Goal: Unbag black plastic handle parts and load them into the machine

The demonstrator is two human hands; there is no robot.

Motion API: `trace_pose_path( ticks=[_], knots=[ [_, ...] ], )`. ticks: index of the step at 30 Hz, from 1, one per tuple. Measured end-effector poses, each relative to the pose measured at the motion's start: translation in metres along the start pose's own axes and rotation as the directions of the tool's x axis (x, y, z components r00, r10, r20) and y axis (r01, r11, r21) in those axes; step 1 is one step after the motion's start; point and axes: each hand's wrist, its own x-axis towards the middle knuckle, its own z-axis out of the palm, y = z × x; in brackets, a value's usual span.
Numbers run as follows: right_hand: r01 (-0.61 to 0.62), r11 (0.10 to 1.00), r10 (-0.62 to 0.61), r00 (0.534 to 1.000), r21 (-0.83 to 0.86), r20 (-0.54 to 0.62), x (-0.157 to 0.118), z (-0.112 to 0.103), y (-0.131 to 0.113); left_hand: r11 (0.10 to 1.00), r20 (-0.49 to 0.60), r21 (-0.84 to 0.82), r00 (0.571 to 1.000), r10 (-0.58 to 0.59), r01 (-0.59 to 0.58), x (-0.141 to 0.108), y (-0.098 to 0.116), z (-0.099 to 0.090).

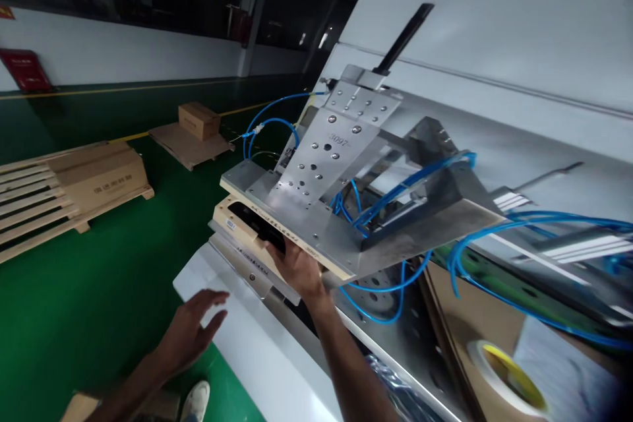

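My right hand (299, 270) reaches into the narrow gap of a metal press fixture, at the near end of a long black part (252, 221). Its thumb lies along the cream lower block (232, 217), while the other fingers disappear under the upper plate (297, 227), so their grip is hidden. The black part rests in or on the lower block. Left of the fixture, my left hand (192, 326) hovers near the white machine edge (222, 297), fingers apart and holding nothing. The bracket (329, 145) above the plate is marked 3097.
Blue air hoses (376, 287) loop around the fixture and across the right side. A tape roll (509, 376) lies on cardboard at lower right. Cardboard boxes (106, 175) and a wooden pallet (30, 204) stand on the green floor at left. My shoe (198, 399) shows below.
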Motion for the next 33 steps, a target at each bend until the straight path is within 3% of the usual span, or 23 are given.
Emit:
trace_pose_path(
  ticks=[1,3,5,7,9,12,16,18,20,23,25,26,27,29,33],
  knots=[
    [0.072,0.988,-0.068,0.997,-0.136,0.034,-0.011,-0.003,0.003,0.995,-0.048,0.052,0.995,0.087,-0.085,0.022,0.005,-0.005],
    [0.216,0.874,-0.198,0.976,-0.435,0.085,-0.036,-0.008,0.011,0.954,-0.102,0.19,0.962,0.252,-0.23,0.068,0.013,-0.012],
    [0.272,0.728,-0.278,0.956,-0.629,0.091,-0.058,-0.014,0.019,0.9,-0.086,0.338,0.943,0.321,-0.275,0.112,0.016,-0.014],
    [0.291,0.646,-0.303,0.946,-0.706,0.113,-0.072,-0.016,0.025,0.843,-0.07,0.46,0.935,0.347,-0.279,0.147,0.014,-0.012],
    [0.306,0.617,-0.293,0.944,-0.725,0.15,-0.077,-0.015,0.025,0.8,-0.046,0.534,0.935,0.351,-0.274,0.166,0.008,-0.011],
    [0.282,0.645,-0.248,0.956,-0.71,0.155,-0.09,-0.01,0.015,0.774,-0.025,0.562,0.929,0.37,-0.293,0.165,-0.001,-0.017],
    [0.279,0.753,-0.274,0.956,-0.596,0.102,-0.15,-0.008,-0.007,0.801,-0.114,0.497,0.89,0.441,-0.333,0.116,-0.007,-0.024],
    [0.352,0.809,-0.333,0.934,-0.471,0.126,-0.198,-0.013,-0.017,0.843,-0.206,0.419,0.868,0.451,-0.338,0.07,-0.008,-0.017],
    [0.405,0.853,-0.379,0.914,-0.329,0.143,-0.252,-0.024,-0.026,0.863,-0.193,0.354,0.874,0.445,-0.361,0.01,-0.006,0.001],
    [0.341,0.912,-0.324,0.94,-0.227,0.106,-0.326,-0.057,-0.027,0.864,0.067,0.255,0.899,0.432,-0.434,-0.086,0.006,0.042],
    [0.207,0.946,-0.224,0.974,-0.251,-0.039,-0.365,-0.088,-0.016,0.825,0.273,0.191,0.836,0.477,-0.533,-0.134,0.02,0.074],
    [0.127,0.951,-0.173,0.974,-0.281,-0.145,-0.38,-0.104,-0.008,0.812,0.325,0.161,0.807,0.493,-0.561,-0.15,0.027,0.089],
    [0.046,0.948,-0.132,0.957,-0.316,-0.258,-0.393,-0.121,0.002,0.806,0.352,0.146,0.791,0.5,-0.574,-0.163,0.034,0.101],
    [-0.13,0.918,-0.063,0.884,-0.374,-0.463,-0.415,-0.157,0.025,0.814,0.341,0.151,0.803,0.489,-0.56,-0.177,0.048,0.119],
    [-0.475,0.823,0.114,0.675,-0.311,-0.729,-0.458,-0.233,0.074,0.807,0.286,0.236,0.832,0.475,-0.542,-0.19,0.069,0.136]
  ],
)
